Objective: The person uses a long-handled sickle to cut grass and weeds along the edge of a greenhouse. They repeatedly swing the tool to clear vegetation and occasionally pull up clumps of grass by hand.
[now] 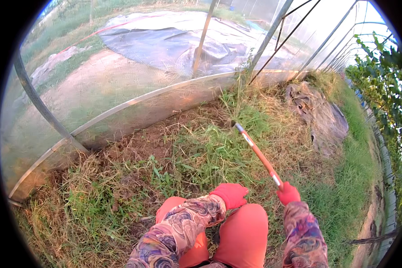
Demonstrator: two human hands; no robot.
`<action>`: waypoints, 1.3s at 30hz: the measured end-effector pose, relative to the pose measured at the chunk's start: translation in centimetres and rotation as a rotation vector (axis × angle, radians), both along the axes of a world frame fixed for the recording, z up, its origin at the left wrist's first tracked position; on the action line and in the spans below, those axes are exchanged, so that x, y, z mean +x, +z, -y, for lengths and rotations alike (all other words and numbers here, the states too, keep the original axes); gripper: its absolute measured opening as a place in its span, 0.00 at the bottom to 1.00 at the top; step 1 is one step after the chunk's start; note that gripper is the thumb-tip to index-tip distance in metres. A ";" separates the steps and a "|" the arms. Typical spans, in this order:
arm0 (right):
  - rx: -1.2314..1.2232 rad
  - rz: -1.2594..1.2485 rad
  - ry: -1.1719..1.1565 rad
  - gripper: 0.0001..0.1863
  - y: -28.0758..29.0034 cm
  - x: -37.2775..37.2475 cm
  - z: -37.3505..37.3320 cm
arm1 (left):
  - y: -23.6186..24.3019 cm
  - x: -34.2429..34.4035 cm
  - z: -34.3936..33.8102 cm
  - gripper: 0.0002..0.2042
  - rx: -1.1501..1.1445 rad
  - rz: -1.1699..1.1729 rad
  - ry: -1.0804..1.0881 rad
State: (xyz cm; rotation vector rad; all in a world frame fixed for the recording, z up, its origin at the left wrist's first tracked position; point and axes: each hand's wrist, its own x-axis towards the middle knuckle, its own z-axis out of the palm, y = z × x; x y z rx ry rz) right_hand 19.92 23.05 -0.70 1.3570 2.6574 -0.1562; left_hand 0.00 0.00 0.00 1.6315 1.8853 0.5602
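My right hand (288, 194), in a red glove, grips the lower end of a long orange-handled tool (263, 158); its dark head (235, 124) is down among green and dry grass by the tunnel wall. My left hand (230, 195), also red-gloved, rests over my bent knee, its loosely bent fingers holding nothing. Tufts of green weeds (201, 152) grow in front of me, with dry straw and bare soil (143, 147) around them.
A translucent plastic wall (98, 102) with metal posts (53, 116) curves across the front and left. Crumpled dark sheeting (319, 120) lies at the right, near a green grass strip (353, 178) and leafy plants (375, 67). Outside, a large sheet (152, 40) covers the ground.
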 end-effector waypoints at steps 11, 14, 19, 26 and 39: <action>-0.312 -0.266 -0.383 0.19 -3.1 24.0 22.3 | 0.7 1.7 1.9 0.15 -0.144 -0.137 -0.065; -0.311 -0.298 -0.436 0.20 -2.8 21.3 20.3 | 0.7 1.3 2.3 0.17 -0.232 -0.147 -0.070; -0.711 -0.718 -0.475 0.16 -3.8 10.0 14.1 | 0.7 0.3 2.5 0.20 -0.273 -0.172 -0.054; -0.866 -0.622 -0.327 0.19 -6.4 1.0 10.6 | -0.4 -1.6 2.6 0.19 -0.224 -0.142 -0.025; -0.684 -0.438 -0.580 0.13 -2.6 22.0 23.3 | 0.0 -0.9 4.7 0.20 -0.306 -0.187 0.010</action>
